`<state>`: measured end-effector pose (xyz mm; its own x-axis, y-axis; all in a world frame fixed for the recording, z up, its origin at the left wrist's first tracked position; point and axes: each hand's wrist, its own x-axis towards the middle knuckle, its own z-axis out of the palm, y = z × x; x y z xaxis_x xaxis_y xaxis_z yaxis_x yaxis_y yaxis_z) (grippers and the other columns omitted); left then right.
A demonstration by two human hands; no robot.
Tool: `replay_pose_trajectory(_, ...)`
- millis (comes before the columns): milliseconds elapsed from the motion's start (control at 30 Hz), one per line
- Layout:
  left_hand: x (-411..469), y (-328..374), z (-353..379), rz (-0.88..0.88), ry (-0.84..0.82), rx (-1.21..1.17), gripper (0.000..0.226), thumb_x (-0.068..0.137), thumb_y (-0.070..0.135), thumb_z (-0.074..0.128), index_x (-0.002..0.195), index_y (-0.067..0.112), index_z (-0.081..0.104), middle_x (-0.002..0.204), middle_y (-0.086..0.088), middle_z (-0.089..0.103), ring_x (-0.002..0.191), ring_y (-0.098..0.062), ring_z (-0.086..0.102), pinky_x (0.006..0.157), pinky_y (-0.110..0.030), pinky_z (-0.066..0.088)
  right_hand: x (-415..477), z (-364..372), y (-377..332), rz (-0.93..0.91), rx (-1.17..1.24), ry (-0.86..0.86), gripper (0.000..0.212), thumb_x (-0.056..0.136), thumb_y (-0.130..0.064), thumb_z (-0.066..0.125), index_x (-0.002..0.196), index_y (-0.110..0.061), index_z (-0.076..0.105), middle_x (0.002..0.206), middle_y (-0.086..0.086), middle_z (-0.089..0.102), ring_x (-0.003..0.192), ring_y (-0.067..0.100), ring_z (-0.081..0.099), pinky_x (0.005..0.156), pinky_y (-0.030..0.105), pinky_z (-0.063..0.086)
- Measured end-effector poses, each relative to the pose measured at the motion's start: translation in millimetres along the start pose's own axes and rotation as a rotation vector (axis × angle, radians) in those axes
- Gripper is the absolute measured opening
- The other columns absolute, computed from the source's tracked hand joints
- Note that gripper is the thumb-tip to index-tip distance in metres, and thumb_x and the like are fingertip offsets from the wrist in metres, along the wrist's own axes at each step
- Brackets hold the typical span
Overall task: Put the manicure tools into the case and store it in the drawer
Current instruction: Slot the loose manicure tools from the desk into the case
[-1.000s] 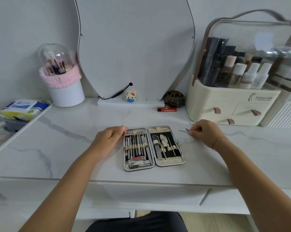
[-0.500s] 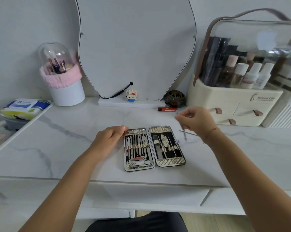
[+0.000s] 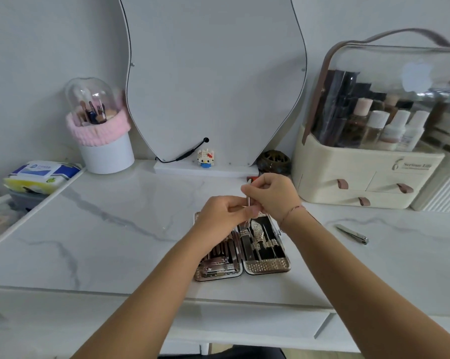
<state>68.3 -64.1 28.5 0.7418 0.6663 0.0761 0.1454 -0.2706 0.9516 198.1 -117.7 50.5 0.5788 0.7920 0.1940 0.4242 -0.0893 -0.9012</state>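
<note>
Hands share one thin tool (image 3: 247,201), upright: right hand (image 3: 273,195) pinching its top, left hand (image 3: 225,213) its lower end, directly above the open case (image 3: 268,266) near the table's (image 3: 115,242) front edge.

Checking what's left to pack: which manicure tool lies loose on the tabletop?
The nail clipper, alone right of the open case; the others sit inside it or are held above it.

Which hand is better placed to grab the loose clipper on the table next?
Probably the right hand: the clipper lies right of the case, though that hand first must seat its thin tool.
</note>
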Motion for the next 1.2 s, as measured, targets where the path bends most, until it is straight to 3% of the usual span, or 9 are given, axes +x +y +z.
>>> replay_pose_trajectory(133,2,2,9,-0.053,0.074,-0.177,0.018,0.085,0.024,0.068,0.098,0.013,0.073,0.085,-0.002,0.075,0.063,-0.003,0.066,0.06,-0.011,0.046,2,-12,7,-0.019,0.106,-0.036,0.023,0.081,-0.023,0.07,0.084,-0.001,0.065,0.058,0.002,0.06,0.044,0.007,0.048,0.045,0.017,0.042)
replay_pose_trajectory(267,8,-1,15,-0.093,0.118,-0.186,0.014,0.087,0.025,0.065,0.098,0.021,0.073,0.084,0.004,0.075,0.066,0.002,0.063,0.063,-0.012,0.045,8,-27,23,0.059,0.111,0.056,0.027,0.079,-0.031,0.072,0.094,-0.012,0.062,0.065,0.0,0.057,0.052,0.008,0.046,0.051,0.02,0.04)
replay_pose_trajectory(367,12,-2,18,-0.093,0.124,-0.154,0.012,0.087,0.024,0.065,0.096,0.025,0.073,0.081,0.007,0.074,0.065,0.005,0.062,0.061,-0.009,0.046,8,-30,33,0.196,0.285,-0.125,0.036,0.086,-0.034,0.062,0.108,-0.006,0.061,0.062,-0.001,0.047,0.048,0.007,0.037,0.045,0.017,0.034)
replay_pose_trajectory(433,13,-3,20,-0.066,0.116,-0.116,0.011,0.087,0.026,0.064,0.095,0.026,0.073,0.081,0.008,0.074,0.067,0.005,0.063,0.064,-0.01,0.046,7,-30,38,0.234,0.507,-0.268,0.029,0.094,-0.027,0.051,0.098,-0.002,0.063,0.055,-0.004,0.044,0.042,0.005,0.032,0.039,0.014,0.025)
replay_pose_trajectory(533,15,-7,15,0.02,0.159,0.134,0.018,0.089,0.036,0.059,0.092,0.024,0.073,0.083,0.012,0.071,0.075,0.003,0.063,0.063,-0.004,0.04,8,-33,45,0.261,0.59,-0.307,0.028,0.098,-0.023,0.044,0.082,-0.004,0.058,0.052,-0.003,0.046,0.037,0.003,0.031,0.035,0.012,0.023)
replay_pose_trajectory(700,23,-26,10,0.078,0.131,0.623,0.029,0.085,0.052,0.056,0.096,0.03,0.071,0.104,0.013,0.055,0.106,-0.007,0.039,0.087,-0.029,0.027,9,-44,56,0.349,0.549,-0.249,0.029,0.099,-0.025,0.04,0.081,-0.006,0.052,0.058,0.003,0.043,0.034,0.003,0.031,0.032,0.013,0.021)
replay_pose_trajectory(800,27,-28,13,0.06,0.078,0.668,0.025,0.079,0.058,0.06,0.091,0.037,0.068,0.118,0.013,0.051,0.118,-0.01,0.033,0.092,-0.029,0.016,9,-45,59,0.385,0.52,-0.228,0.031,0.099,-0.029,0.039,0.08,-0.008,0.051,0.056,0.003,0.044,0.033,0.004,0.03,0.032,0.013,0.02)
replay_pose_trajectory(1000,33,-19,11,-0.023,-0.052,0.695,0.016,0.075,0.057,0.065,0.08,0.042,0.066,0.142,0.012,0.043,0.136,-0.016,0.025,0.106,-0.041,0.013,10,-42,61,0.398,0.425,-0.235,0.033,0.1,-0.032,0.038,0.081,-0.009,0.051,0.055,0.002,0.044,0.032,0.005,0.03,0.032,0.013,0.019)
replay_pose_trajectory(1200,34,-23,9,0.03,-0.065,0.535,0.01,0.074,0.055,0.068,0.072,0.045,0.067,0.136,0.018,0.049,0.134,-0.014,0.032,0.112,-0.047,0.017,10,-40,59,0.415,0.374,-0.225,0.034,0.1,-0.031,0.035,0.08,-0.01,0.052,0.056,0.002,0.044,0.033,0.006,0.03,0.032,0.015,0.019)
